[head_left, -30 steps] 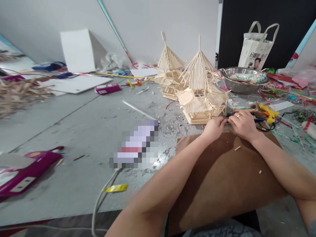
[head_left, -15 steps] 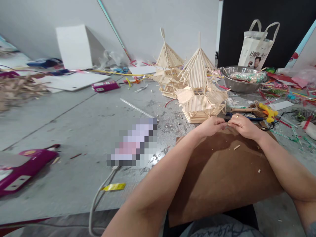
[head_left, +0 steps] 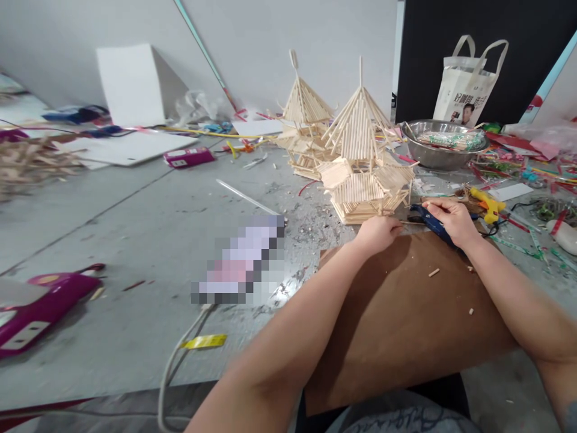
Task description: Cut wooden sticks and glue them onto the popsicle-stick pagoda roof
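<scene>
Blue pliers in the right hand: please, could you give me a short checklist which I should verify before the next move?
1. Right hand holding the blue pliers: ok.
2. Left hand holding the thin stick: ok, one end points toward the pliers.
3. Plier jaws closed on the stick: cannot tell, too small here.
4. Brown sheet free of scraps: not ok, small wooden bits lie on it.
5. Front stick house standing upright: ok.
</scene>
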{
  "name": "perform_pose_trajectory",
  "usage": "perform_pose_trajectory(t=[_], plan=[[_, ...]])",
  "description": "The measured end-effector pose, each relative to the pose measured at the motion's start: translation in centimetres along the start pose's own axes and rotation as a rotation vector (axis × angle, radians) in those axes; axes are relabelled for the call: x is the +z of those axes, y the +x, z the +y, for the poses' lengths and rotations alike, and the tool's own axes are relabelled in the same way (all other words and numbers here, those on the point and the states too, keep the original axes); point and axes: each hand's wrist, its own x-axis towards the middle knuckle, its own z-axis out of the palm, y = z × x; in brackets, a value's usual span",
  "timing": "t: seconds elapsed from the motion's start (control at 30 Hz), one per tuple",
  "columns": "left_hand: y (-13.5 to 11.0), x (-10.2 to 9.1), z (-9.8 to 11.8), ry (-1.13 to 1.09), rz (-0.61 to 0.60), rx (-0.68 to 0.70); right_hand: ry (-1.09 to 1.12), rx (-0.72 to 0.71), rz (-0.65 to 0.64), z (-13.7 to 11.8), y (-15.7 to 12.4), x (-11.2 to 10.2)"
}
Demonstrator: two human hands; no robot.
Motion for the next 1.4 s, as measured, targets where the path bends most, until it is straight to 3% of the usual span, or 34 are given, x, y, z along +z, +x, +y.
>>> perform_pose_trajectory(t=[0.17,0.3,0.47,0.73,0.83,1.03,1.1,1.23,1.4], plan=[[-0.5,0.5,1.2,0.081,0.059,-0.031,0.301,0.207,-0.057,0.0,-0.5,0.5],[-0.8,0.4,2.6,-0.126,0.178,-0.023,0.42,0.294,-0.119,-0.5,-0.9,0.9],[-0.8,0.4,3.2,-0.516,0.241,-0.023,0.467,0.285,-0.135,-0.9,-1.2,1.3],[-0.8,0.2,3.7,-0.661,0.224,-0.049,0.405,0.23,-0.113,-0.7,-1.4,1.4],[-1.0,-0.8,4.3,-0.692,0.321,-0.07,0.37,0.193,-0.075,-0.9,-1.1,1.1],[-1.6,-5.7,3.9,-0.972,0.783,-0.136,0.235,0.17,-0.002,0.0,-0.8,-0.2],[-1.7,-7.1,3.0,-1.065,0.867,-0.208,0.175,0.176,-0.006,0.6,-0.8,-0.4],[-1.2,-8.1,1.2,-1.136,0.932,-0.353,0.087,0.167,-0.042,1.1,-0.8,-0.2],[-0.1,-8.3,0.0,-1.112,0.906,-0.388,0.029,0.169,-0.076,1.4,-0.8,-0.2]])
